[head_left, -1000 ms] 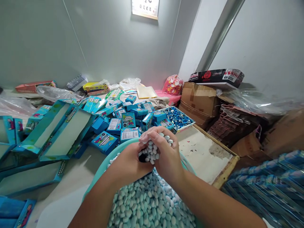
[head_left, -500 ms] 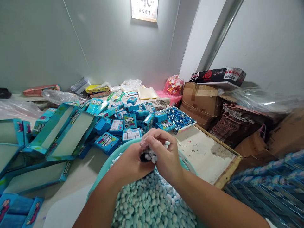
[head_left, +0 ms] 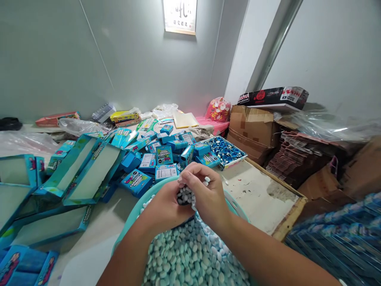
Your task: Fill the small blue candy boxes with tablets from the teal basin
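Note:
A teal basin [head_left: 135, 216] in front of me is heaped with pale blue-white oval candies [head_left: 190, 258]. Over it my left hand [head_left: 163, 208] is curled round a small dark container that is mostly hidden. My right hand [head_left: 206, 194] is cupped on a handful of candies [head_left: 186, 195] and presses against the left hand's opening. Both hands touch each other above the heap.
Small blue candy boxes [head_left: 162, 155] lie piled behind the basin. Open blue display cartons [head_left: 86, 167] sit to the left. A tray of blue caps [head_left: 224, 150] stands behind right, beside brown cardboard boxes [head_left: 253, 127]. Blue packs [head_left: 342, 242] are stacked at the right.
The heap of candies in my right hand has shrunk as the fingers closed over the left hand. The view has shifted slightly; both hands stay together above the basin.

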Demonstrator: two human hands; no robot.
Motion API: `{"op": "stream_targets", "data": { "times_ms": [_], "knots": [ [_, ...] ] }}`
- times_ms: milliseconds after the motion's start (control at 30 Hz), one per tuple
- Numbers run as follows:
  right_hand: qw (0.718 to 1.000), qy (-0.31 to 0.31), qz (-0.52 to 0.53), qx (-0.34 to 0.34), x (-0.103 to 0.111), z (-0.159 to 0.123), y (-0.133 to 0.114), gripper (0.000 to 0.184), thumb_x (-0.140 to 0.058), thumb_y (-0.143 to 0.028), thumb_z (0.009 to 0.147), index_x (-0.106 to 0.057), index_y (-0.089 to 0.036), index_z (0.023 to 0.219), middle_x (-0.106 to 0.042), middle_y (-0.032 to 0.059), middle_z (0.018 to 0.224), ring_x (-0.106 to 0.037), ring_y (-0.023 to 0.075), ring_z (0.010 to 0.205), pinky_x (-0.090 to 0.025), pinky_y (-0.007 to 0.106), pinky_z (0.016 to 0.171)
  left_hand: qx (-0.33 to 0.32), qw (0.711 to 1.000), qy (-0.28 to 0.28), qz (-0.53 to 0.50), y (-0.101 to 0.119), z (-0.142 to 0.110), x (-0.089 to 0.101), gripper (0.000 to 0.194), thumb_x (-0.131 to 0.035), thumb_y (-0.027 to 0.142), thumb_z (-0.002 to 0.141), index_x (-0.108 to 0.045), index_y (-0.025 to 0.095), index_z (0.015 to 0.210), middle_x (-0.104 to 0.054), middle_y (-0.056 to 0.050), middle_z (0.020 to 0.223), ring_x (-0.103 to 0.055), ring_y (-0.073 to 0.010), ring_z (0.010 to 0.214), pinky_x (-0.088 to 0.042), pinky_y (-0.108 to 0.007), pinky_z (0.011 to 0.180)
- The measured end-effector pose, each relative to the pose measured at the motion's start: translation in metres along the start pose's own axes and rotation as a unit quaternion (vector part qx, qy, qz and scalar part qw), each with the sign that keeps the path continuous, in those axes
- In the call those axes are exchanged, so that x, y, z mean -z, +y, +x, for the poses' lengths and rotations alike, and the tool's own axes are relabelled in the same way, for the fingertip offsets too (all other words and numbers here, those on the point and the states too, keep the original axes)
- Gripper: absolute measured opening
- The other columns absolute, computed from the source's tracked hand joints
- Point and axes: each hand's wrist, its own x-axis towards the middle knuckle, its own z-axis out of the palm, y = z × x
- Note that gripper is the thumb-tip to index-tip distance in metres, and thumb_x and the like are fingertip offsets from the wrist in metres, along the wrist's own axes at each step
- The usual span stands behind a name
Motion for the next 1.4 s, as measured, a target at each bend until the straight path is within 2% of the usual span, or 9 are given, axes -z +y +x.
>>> {"op": "stream_targets", "data": {
  "times_ms": [100,333,633,900,1100,1267,1400],
  "knots": [
    [1.0,0.002,0.008,-0.011,0.0008,0.0003,0.0026,0.024,-0.072,-0.033,0.089,-0.068,-0.021,0.068,-0.06,-0.0013,0.069,-0.054,0.0142,0.067,-0.043,0.026,0.063,0.002,1.0,-0.001,-0.009,-0.0025,-0.0003,-0.0004,0.039,-0.064,0.011,0.077,-0.068,0.018,0.115,-0.071,-0.001,0.105,-0.067,-0.0232,0.101,-0.053,-0.026,0.08],
    [0.996,0.007,0.066,-0.053,0.0053,0.0041,0.0094,0.029,-0.075,-0.039,0.089,-0.067,-0.02,0.069,-0.062,-0.0018,0.07,-0.055,0.0131,0.064,-0.046,0.026,0.064,0.026,0.999,0.006,0.023,-0.006,0.0005,-0.0009,0.019,-0.069,0.017,0.075,-0.066,0.016,0.094,-0.066,0.0,0.091,-0.065,-0.0227,0.095,-0.05,-0.026,0.077],
    [0.988,-0.003,0.115,-0.102,0.0081,0.0077,0.0077,0.026,-0.078,-0.039,0.086,-0.068,-0.02,0.071,-0.064,-0.0018,0.071,-0.057,0.0114,0.064,-0.048,0.023,0.063,0.045,0.998,0.015,0.037,0.0009,-0.0015,-0.0012,0.021,-0.064,0.016,0.075,-0.064,0.017,0.096,-0.066,0.001,0.095,-0.061,-0.0198,0.091,-0.048,-0.025,0.072],
    [0.991,-0.022,0.105,-0.082,0.0067,0.0054,0.0078,0.024,-0.074,-0.034,0.089,-0.068,-0.019,0.072,-0.062,-0.0014,0.071,-0.055,0.0113,0.065,-0.046,0.023,0.063,0.042,0.998,0.003,0.039,-0.0043,-0.0001,0.0002,0.03,-0.071,0.016,0.071,-0.067,0.019,0.101,-0.07,0.002,0.097,-0.065,-0.0212,0.093,-0.05,-0.026,0.072],
    [0.992,-0.047,0.091,-0.076,0.005,0.0044,0.0042,0.023,-0.074,-0.033,0.088,-0.069,-0.018,0.07,-0.06,-0.0011,0.071,-0.054,0.011,0.066,-0.045,0.022,0.063,0.043,0.999,-0.017,0.014,-0.0038,-0.0023,0.0036,0.019,-0.068,0.019,0.075,-0.067,0.016,0.093,-0.07,-0.001,0.095,-0.065,-0.0215,0.091,-0.049,-0.025,0.07],
    [0.985,-0.038,0.125,-0.111,0.0064,0.008,0.007,0.022,-0.073,-0.035,0.088,-0.068,-0.019,0.072,-0.062,-0.0013,0.073,-0.055,0.0114,0.065,-0.046,0.023,0.064,0.059,0.998,0.003,0.0,-0.0064,-0.0015,0.0026,0.019,-0.066,0.018,0.075,-0.067,0.015,0.094,-0.066,0.0,0.09,-0.061,-0.0179,0.085,-0.046,-0.023,0.068],
    [0.988,-0.051,0.118,-0.084,0.0055,0.0093,0.0076,0.024,-0.071,-0.033,0.089,-0.069,-0.018,0.07,-0.061,-0.0006,0.072,-0.053,0.011,0.066,-0.044,0.022,0.064,0.074,0.997,0.006,-0.01,-0.0064,0.0008,0.0019,0.014,-0.064,0.021,0.077,-0.066,0.014,0.089,-0.063,0.0,0.085,-0.057,-0.0164,0.081,-0.044,-0.023,0.066]
  ]
}}
